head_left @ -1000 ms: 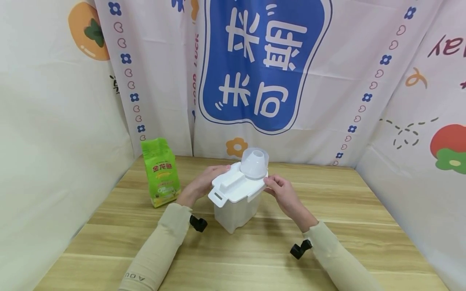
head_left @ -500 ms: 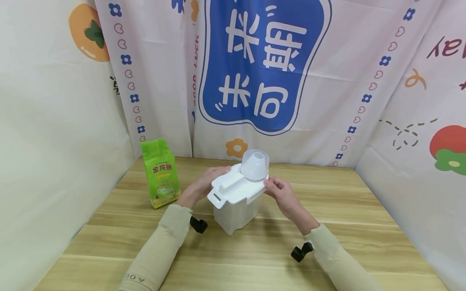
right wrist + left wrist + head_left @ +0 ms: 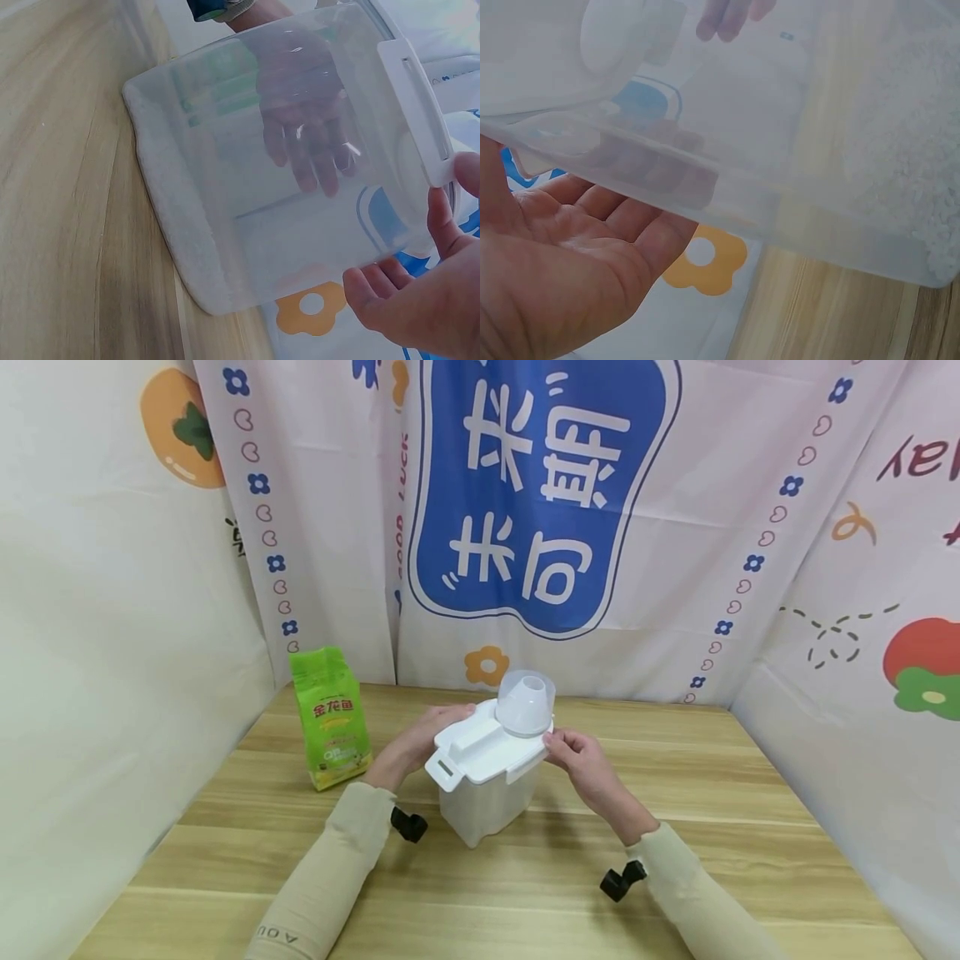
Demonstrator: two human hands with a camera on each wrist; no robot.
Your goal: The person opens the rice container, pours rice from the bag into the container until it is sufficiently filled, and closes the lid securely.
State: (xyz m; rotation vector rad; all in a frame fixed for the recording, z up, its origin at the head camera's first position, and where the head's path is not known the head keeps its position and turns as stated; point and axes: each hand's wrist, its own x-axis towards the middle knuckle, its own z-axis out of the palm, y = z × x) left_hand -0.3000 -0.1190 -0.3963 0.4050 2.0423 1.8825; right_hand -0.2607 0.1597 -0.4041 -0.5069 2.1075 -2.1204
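Observation:
A translucent rice container (image 3: 483,810) with white grains in its bottom stands upright on the table. Its white lid (image 3: 491,750) carries a clear measuring cup (image 3: 525,706) upside down at the far end. My left hand (image 3: 423,735) rests on the container's left side, with one digit up at the lid edge. Seen through the wall in the right wrist view, the left fingers (image 3: 300,154) lie fairly straight. My right hand (image 3: 588,764) pinches the lid's right edge at the white side latch (image 3: 420,112) between thumb and index finger. Its other fingers sit lightly bent beside the wall.
A green packet (image 3: 330,718) with red lettering stands at the left of the wooden table (image 3: 675,793), close to the left forearm. Printed white cloth (image 3: 675,610) hangs behind and on both sides. A black wrist mount (image 3: 622,881) sits at each sleeve.
Over the last second, the container and lid shift very slightly toward me, and the right hand moves a little with them. Both hands keep their places on the container. The green packet stays put.

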